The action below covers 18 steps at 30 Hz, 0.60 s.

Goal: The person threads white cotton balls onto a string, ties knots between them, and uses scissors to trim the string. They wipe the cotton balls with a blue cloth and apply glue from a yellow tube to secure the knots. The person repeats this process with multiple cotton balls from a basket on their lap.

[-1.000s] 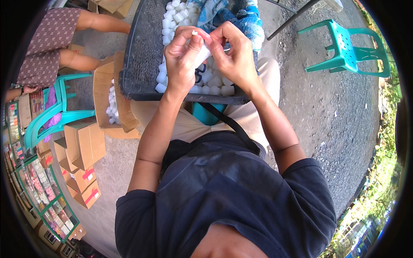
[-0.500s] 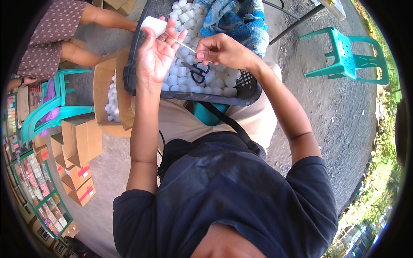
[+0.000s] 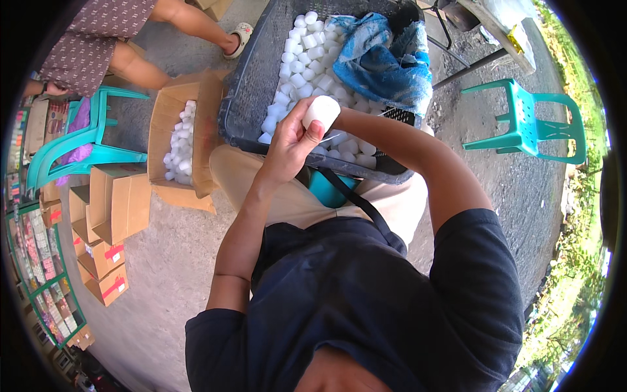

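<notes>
My left hand (image 3: 287, 145) is closed around a short white cylinder (image 3: 321, 113), which looks like a candle. A thin pale strand shows just below the left thumb. My right forearm (image 3: 398, 137) reaches across behind it; the right hand is hidden behind the left hand and the cylinder, so its fingers do not show. Beneath both hands stands a black plastic crate (image 3: 230, 124) holding many loose white cylinders (image 3: 313, 53). A blue and white cloth (image 3: 379, 65) drapes over its far right part. The scissors are not visible now.
At my left stands a cardboard box (image 3: 210, 124) with more white pieces, beside stacked cartons (image 3: 121, 202) and a teal chair (image 3: 85, 144). A person's legs (image 3: 134, 65) are at the far left. Another teal chair (image 3: 522, 124) and a table (image 3: 499, 32) are at the right.
My left hand has come right and down with the cylinder, its fingers now wrapped round it. My right hand, earlier pinching a thin white strand, has gone behind the left. The scissors have dropped from sight.
</notes>
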{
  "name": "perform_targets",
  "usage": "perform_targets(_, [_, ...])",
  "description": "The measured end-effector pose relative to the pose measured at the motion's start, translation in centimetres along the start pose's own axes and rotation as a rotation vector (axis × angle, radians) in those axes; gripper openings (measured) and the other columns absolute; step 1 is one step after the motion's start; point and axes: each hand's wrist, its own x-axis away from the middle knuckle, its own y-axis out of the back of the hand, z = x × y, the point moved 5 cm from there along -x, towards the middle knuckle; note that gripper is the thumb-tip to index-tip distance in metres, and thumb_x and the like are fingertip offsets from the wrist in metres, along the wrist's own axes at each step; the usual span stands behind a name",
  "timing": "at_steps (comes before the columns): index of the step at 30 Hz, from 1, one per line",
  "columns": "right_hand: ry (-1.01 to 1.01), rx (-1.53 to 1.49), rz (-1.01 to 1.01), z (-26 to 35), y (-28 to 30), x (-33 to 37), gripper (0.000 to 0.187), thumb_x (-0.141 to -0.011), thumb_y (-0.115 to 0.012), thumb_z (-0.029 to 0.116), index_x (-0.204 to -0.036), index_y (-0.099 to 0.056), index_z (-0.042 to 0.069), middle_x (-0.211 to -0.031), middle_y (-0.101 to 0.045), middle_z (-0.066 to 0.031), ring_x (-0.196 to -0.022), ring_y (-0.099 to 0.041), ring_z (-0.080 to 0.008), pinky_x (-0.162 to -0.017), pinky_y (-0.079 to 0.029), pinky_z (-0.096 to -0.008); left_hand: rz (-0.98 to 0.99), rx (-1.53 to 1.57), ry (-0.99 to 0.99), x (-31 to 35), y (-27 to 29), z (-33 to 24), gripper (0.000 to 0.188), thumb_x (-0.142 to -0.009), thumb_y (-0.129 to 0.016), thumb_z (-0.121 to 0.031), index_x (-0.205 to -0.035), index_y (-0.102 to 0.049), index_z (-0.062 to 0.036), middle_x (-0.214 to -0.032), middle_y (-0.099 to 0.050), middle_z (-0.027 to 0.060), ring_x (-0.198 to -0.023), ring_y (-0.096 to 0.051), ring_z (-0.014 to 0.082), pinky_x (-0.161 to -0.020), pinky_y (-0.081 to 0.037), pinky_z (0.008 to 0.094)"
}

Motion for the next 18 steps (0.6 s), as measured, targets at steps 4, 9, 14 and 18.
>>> perform_targets(4, [0.163,-0.903,-0.209,-2.2,6.0,5.5,0.05,-0.079,-0.07,0.022,-0.121,-0.054,0.0,-0.091,-0.069,-0.0101,-0.076,-0.066,-0.0146,-0.061,-0.05,-0.0247,-0.065,-0.028,0.002,-0.3,1.6,-0.3,0.039,-0.096,-0.057,-0.027,-0.124,-0.05,0.0,-0.099,-0.056,0.0025,-0.083,-0.049,0.0063,-0.071,-0.043,0.0206])
perform_targets(9, [0.757,-1.517,-0.536,-0.4,10.9,19.5,0.065,-0.083,-0.068,0.006,-0.14,-0.036,0.004,-0.101,-0.064,-0.0113,-0.089,-0.064,-0.0161,-0.073,-0.053,-0.0261,-0.104,-0.086,-0.038,-1.6,1.3,-0.1,0.04,-0.095,-0.059,-0.027,-0.124,-0.051,-0.0006,-0.098,-0.058,0.0032,-0.079,-0.05,0.0061,-0.069,-0.043,0.021])
perform_targets(14, [1.067,-1.5,-1.085,-0.9,12.0,24.9,0.053,-0.087,-0.063,0.013,-0.134,-0.041,0.001,-0.098,-0.063,-0.0154,-0.093,-0.064,-0.0239,-0.085,-0.051,-0.0356,-0.114,-0.087,-0.089,-3.0,0.0,0.0,0.044,-0.095,-0.06,-0.029,-0.125,-0.05,0.0008,-0.099,-0.058,0.0042,-0.078,-0.05,0.006,-0.068,-0.044,0.0212])
perform_targets(18, [0.689,-1.155,-1.123,0.7,9.3,24.9,0.054,-0.086,-0.068,0.016,-0.132,-0.044,0.001,-0.094,-0.067,-0.0144,-0.091,-0.064,-0.0204,-0.084,-0.05,-0.0325,-0.063,-0.198,-0.032,-3.1,-0.4,0.8,0.048,-0.093,-0.062,-0.03,-0.126,-0.049,0.0021,-0.101,-0.058,0.0042,-0.078,-0.05,0.0057,-0.068,-0.043,0.0204])
